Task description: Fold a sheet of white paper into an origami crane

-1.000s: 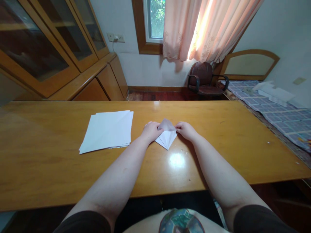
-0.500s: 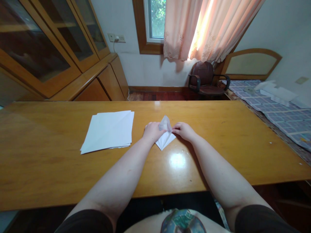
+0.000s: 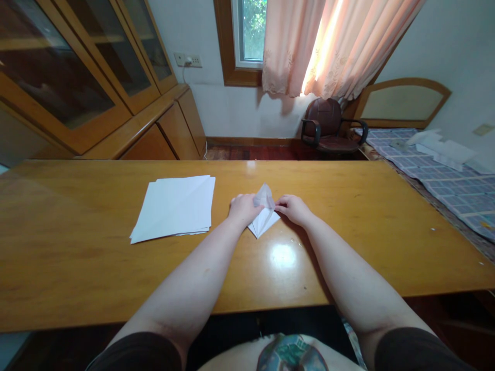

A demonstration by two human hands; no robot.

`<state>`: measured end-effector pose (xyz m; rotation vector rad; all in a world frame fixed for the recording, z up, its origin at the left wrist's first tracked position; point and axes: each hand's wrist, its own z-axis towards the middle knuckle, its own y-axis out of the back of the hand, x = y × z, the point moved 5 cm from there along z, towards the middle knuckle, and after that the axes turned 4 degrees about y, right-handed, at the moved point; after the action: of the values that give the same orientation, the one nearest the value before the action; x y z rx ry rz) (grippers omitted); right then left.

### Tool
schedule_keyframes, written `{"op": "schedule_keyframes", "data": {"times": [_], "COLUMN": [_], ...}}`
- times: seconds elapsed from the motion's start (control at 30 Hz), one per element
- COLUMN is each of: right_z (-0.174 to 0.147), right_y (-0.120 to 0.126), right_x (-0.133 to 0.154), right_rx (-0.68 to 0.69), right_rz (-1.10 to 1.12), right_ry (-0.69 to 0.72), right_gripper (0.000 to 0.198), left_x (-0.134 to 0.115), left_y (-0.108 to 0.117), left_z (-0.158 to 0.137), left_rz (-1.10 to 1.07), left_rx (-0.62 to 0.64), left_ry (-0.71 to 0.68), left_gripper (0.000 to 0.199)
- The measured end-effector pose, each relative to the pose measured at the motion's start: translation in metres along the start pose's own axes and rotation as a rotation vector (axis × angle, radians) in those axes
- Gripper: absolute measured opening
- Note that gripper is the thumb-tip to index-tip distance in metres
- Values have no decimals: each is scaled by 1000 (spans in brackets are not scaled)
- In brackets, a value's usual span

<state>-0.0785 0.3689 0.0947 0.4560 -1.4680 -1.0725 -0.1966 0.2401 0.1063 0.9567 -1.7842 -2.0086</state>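
Observation:
A small piece of folded white paper (image 3: 264, 219) lies on the table in front of me, creased to a point toward my body, with a flap raised at its far end. My left hand (image 3: 244, 207) grips its left side, the thumb lying over the paper's middle. At the right edge, the fingers of my right hand (image 3: 293, 207) pinch the raised flap. Parts of the paper are hidden under my left fingers.
Left of my hands, a stack of white paper sheets (image 3: 174, 208) rests on the wooden table (image 3: 363, 232). Beyond the table stand a brown armchair (image 3: 325, 123) and a bed (image 3: 421, 165). A glass-fronted cabinet (image 3: 127, 103) is at the left.
The raised flap has opened slightly at its right side, by my right fingers. Both hands keep nearly the same place; the view has shifted a little.

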Motion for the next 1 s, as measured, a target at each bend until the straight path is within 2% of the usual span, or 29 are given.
{"op": "schedule_keyframes", "data": {"times": [0.27,0.57,0.67,0.73,0.77,0.87,1.0], "right_z": [0,-2,-4,-4,-4,-3,-6], "right_y": [-1,1,2,0,0,-1,5], "right_x": [0,1,3,2,2,2,6], "right_rx": [16,43,55,62,65,60,-27], "right_rz": [31,244,311,301,282,229,265], "right_ry": [14,10,-8,-32,-35,-31,-74], "right_gripper": [18,23,26,25,23,23,34], "left_x": [-1,0,0,2,4,8,5], "left_y": [-1,0,0,0,1,1,-1], "left_z": [1,2,1,1,1,0,1], "left_rz": [-107,-271,-311,-322,-315,-261,-257], "left_rx": [19,63,-5,-83,-118,-143,-28], "left_ry": [-24,-46,-65,-34,-5,70,49], "left_gripper": [41,37,58,73,74,60,47]}}
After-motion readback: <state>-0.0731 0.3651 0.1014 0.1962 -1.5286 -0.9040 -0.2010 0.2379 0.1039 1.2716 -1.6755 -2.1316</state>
